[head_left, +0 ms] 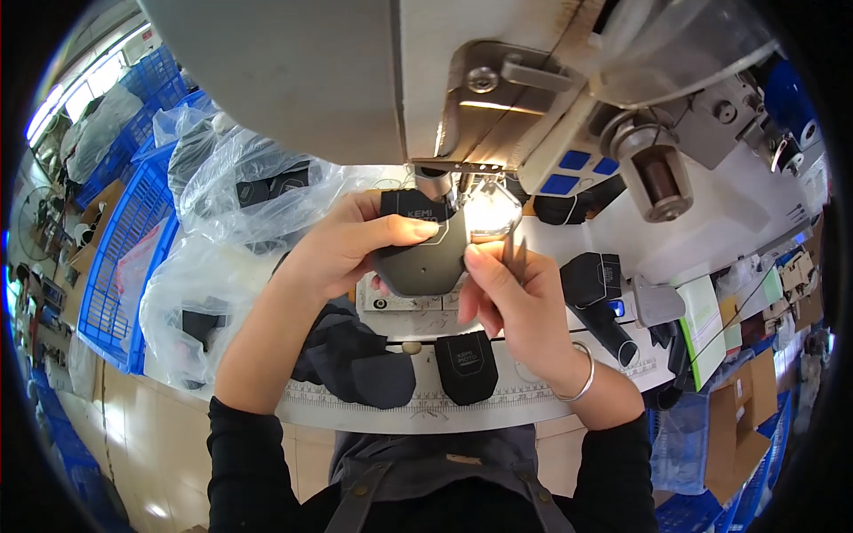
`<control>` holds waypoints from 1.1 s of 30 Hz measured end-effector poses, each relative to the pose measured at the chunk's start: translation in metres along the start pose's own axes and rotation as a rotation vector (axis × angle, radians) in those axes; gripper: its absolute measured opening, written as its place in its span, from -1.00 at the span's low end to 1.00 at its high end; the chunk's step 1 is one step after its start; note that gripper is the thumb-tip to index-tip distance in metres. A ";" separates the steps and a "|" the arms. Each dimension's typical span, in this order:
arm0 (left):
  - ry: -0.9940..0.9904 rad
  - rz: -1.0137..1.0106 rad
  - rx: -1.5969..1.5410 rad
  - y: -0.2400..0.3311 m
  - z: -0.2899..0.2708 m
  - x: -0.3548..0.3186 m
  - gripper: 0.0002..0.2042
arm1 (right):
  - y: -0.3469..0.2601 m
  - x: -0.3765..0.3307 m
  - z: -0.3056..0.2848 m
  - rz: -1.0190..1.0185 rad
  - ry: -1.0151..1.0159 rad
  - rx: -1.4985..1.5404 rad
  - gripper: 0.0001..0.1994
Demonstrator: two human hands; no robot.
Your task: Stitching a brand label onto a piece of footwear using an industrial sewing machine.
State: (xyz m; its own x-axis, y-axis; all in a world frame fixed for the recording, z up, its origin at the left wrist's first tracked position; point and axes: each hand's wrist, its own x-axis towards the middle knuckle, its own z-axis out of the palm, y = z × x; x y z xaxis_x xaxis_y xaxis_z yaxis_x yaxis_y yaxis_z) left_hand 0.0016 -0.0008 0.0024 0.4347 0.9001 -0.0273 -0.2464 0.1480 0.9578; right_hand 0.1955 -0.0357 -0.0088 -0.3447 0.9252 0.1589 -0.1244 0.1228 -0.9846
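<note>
My left hand [342,244] and my right hand [511,298] together hold a dark grey shaped fabric piece [419,258] with a black patch at its top, up under the needle area [437,182] of a sewing machine [355,71]. The left thumb lies across the piece's upper edge. The right thumb and fingers pinch its right side, close to the lit spot [489,213] by the needle. A silver bangle [579,377] sits on my right wrist.
More dark fabric pieces [466,366] and a heap of them [355,355] lie on the white machine table [426,410] near its ruled front edge. Clear plastic bags [240,191] with dark parts rest on blue crates [124,258] at left. Cardboard boxes [742,417] stand at right.
</note>
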 end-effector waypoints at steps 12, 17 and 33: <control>0.095 0.068 0.148 -0.005 0.009 0.000 -0.59 | 0.005 0.001 -0.001 0.023 0.013 0.061 -0.80; 0.072 0.057 0.171 0.004 0.014 -0.002 -0.54 | 0.003 0.000 -0.001 0.006 0.011 -0.006 -0.81; 0.104 0.073 0.336 0.005 0.016 -0.004 -0.62 | 0.000 0.000 -0.002 0.000 0.022 0.001 -0.84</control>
State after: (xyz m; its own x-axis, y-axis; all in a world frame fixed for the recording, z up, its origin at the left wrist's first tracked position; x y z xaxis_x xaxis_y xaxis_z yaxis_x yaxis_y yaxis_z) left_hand 0.0124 -0.0100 0.0114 0.3316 0.9429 0.0321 0.0329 -0.0456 0.9984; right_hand 0.1973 -0.0345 -0.0094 -0.3240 0.9329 0.1573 -0.1254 0.1224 -0.9845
